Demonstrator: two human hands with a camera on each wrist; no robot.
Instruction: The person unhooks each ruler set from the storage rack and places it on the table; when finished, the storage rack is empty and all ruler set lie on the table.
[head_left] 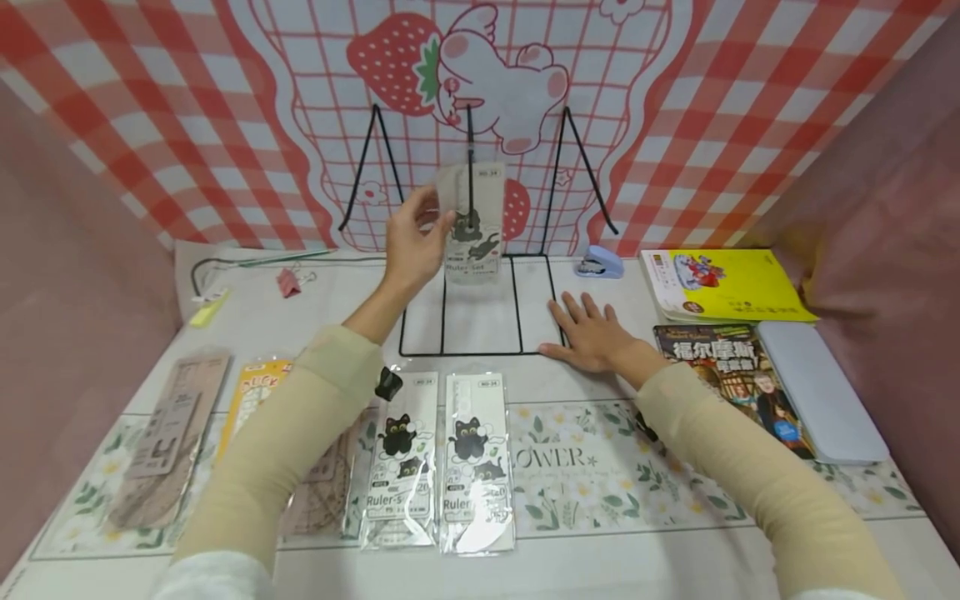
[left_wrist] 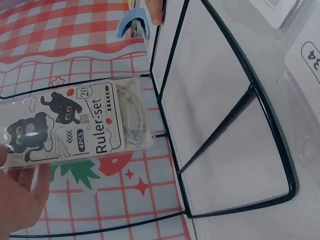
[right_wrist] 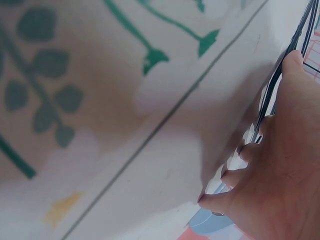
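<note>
My left hand pinches the left edge of a clear-packed ruler set with black cats on its card. The packet stands upright against the middle of a black wire rack, and the rack's central wire overlaps it. In the left wrist view, "Ruler-set" shows on the packet, with my thumb and fingers at one end. My right hand rests with spread fingers at the right side of the rack's base. In the right wrist view, the thumb of that hand lies along the black wire.
Two more cat ruler sets lie in front of the rack. Pink ruler packs and a yellow duck pack are at left. A stapler, yellow book, comic-style book and pale case sit at right.
</note>
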